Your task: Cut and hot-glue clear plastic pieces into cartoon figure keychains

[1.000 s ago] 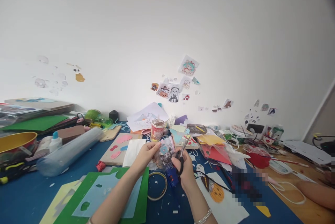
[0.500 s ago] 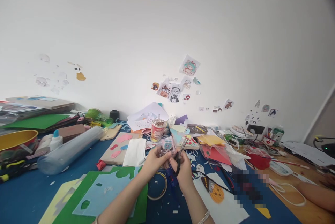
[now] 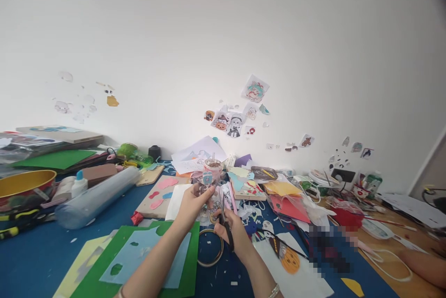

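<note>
My left hand (image 3: pixel 193 203) is closed at the middle of the table. It pinches a cartoon-figure piece (image 3: pixel 207 178) with a blue top and what looks like a clear film around it; its lower part is partly hidden. My right hand (image 3: pixel 235 230) is wrapped around black-handled scissors (image 3: pixel 228 236), their blades pointing up and away beside the piece. Whether the blades touch it I cannot tell. Just below the hands lies a roll of tape (image 3: pixel 220 257). Behind the piece stands a drink cup with a straw (image 3: pixel 213 164).
Green sheets (image 3: pixel 190 270) with a cut light-blue sheet (image 3: pixel 146 251) lie at front left. A clear plastic roll (image 3: pixel 99 198) and glue bottle (image 3: pixel 79 185) are further left. At right are a pumpkin drawing (image 3: pixel 290 260) and red envelopes (image 3: pixel 289 207). Another person's arm (image 3: pixel 423 261) rests at far right.
My hands have moved slightly apart. The left has raised the piece a little up and left, in front of the cup; the scissors have come lower and left. The view has shifted slightly.
</note>
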`<state>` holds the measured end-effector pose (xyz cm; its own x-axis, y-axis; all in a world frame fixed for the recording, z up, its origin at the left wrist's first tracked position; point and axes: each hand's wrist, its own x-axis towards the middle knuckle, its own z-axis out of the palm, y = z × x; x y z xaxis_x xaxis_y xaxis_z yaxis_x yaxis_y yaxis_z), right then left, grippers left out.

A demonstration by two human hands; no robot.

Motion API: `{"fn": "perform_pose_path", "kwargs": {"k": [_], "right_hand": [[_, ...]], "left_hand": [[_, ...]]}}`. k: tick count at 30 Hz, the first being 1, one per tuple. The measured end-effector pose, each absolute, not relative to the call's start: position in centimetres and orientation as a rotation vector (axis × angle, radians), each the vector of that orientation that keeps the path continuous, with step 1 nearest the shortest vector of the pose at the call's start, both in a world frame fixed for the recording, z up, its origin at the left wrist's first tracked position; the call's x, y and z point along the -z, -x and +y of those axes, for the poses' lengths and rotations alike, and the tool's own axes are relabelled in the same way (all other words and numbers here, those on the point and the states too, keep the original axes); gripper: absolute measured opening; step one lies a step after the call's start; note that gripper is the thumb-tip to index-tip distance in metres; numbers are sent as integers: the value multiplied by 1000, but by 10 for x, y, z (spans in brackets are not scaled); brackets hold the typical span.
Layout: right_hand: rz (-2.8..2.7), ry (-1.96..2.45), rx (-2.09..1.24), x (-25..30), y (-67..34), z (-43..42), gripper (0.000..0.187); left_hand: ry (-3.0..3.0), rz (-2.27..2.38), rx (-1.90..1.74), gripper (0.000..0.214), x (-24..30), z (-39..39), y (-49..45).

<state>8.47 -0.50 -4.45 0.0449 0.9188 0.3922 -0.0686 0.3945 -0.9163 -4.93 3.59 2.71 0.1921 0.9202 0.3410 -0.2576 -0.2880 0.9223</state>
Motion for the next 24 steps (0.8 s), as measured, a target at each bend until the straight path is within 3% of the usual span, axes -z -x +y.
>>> {"fn": "perform_pose_path", "kwargs": {"k": [24], "right_hand": [[-1381, 952, -844, 45, -86, -8, 41]], "left_hand": [[-1423, 700, -1298, 30, -24, 36, 48]]}}
